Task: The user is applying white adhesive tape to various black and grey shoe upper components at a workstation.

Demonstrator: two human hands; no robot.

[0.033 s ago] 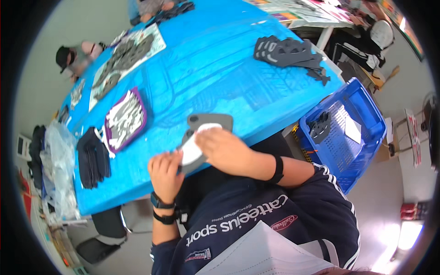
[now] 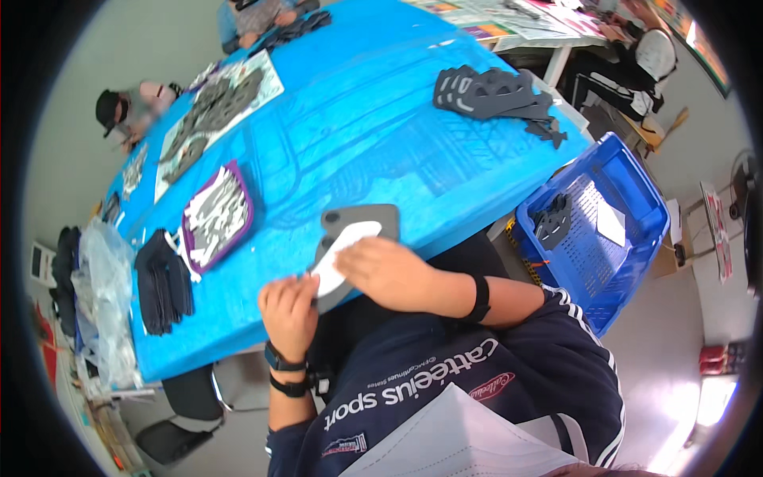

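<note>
A: What moved?
B: Right hand point(image 2: 385, 273) has slid a bit down along the white strip point(image 2: 358, 232); more of the strip's upper end shows now. Left hand point(image 2: 288, 314) about the same.
A: Hand states?
B: Right: flat, fingers together on the strip, thumb hidden. Can't tell if it pinches. Left: fingers curled at the strip's lower end. Can't tell if it grips or just touches.
A: Where's the strip?
B: Centre of frame, slanted, over the dark grey flat piece point(image 2: 385, 216), at the near edge of the blue table point(image 2: 318, 171).
A: Around that?
B: Left of centre: purple-rimmed tray point(image 2: 252, 208) of white strips. Beyond it, far left: dark stack point(image 2: 163, 285). Upper right: dark grey cut pieces point(image 2: 485, 93), overlapping. Right: blue crate point(image 2: 590, 280) with a white sheet point(image 2: 610, 223). Upper left: person in a dark cap point(image 2: 107, 111).
</note>
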